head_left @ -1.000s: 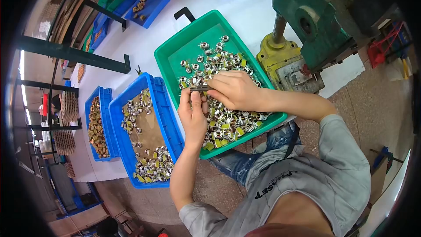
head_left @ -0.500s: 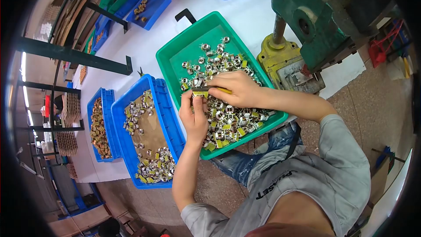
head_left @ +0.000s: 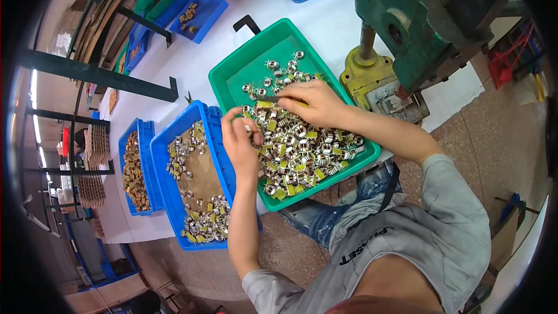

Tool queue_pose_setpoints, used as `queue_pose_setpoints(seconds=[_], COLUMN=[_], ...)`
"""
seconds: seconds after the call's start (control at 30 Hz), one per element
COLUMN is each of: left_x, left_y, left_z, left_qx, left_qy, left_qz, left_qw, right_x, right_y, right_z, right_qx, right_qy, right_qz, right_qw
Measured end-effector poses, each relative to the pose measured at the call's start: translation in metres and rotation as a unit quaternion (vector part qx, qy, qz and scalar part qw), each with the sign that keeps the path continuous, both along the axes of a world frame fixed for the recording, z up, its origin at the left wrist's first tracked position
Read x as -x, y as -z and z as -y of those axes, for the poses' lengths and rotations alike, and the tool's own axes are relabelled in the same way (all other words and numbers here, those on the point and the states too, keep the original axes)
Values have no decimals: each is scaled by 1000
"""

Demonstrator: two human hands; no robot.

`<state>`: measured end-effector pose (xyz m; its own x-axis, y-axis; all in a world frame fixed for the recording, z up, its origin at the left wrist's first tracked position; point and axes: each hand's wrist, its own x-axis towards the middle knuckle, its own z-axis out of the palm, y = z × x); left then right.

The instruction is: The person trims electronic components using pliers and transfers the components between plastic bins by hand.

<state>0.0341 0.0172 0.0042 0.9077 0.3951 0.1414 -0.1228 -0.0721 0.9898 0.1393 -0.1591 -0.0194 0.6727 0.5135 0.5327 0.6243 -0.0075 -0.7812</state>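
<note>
My left hand (head_left: 239,142) is over the left edge of the green tray (head_left: 241,64), its fingers curled around a small wire-wound coil (head_left: 249,130) that is mostly hidden. My right hand (head_left: 314,103) is closed on a slim hand tool (head_left: 297,102) with a yellow handle and a dark, flat metal end, whose exact kind I cannot make out. That tool points left above the heap of coils (head_left: 302,151), many with yellow tabs and metal pins. A yellow piece shows just under the tool's dark end.
Left of the tray stands a blue crate (head_left: 224,166) with more coils on brown board. Beyond it is a narrower blue crate (head_left: 152,168) of copper-coloured parts. A green and yellow press (head_left: 372,70) rises at the right. Dark metal brackets (head_left: 110,77) jut over the table.
My left hand has moved left and away from the tool, its fingers loosening from the earlier pinch beneath it. My right hand, still with the tool, has shifted slightly up.
</note>
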Motion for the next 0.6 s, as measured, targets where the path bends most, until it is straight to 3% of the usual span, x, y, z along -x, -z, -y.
queue_pose_setpoints(seconds=[0.03, 0.07, 0.2, 0.23, 0.4, 0.47, 0.53, 0.6], left_x=[0, 1, 5, 7, 11, 11, 11, 12], left_y=[-2, -2, 0, 0, -4, 0, 3, 3], left_z=[1, -1, -9, -9, -3, -1, 1, 5], left_qx=[106, 106, 363, 364, 226, 7, -213, -224], left_qy=[-14, -15, 105, 104, 114, 76, 34, 33], left_qz=[-19, -18, -15, -14, -33, 10, 50, 48], left_qw=[994, 994, 926, 925, 967, 997, 975, 973], right_x=[0, 0, 1, 2, 5, 11, 15, 16], right_y=[2, 5, 19, 18, 11, 11, 11, 11], right_z=[-1, -3, -10, -9, -5, -6, -6, -7], right_qx=[-13, -13, 38, 39, 20, 33, 45, 43], right_qy=[43, 43, 51, 50, -24, -53, -80, -85], right_qz=[44, 46, 105, 105, 101, 97, 92, 94], right_qw=[998, 998, 992, 992, 994, 993, 991, 991])
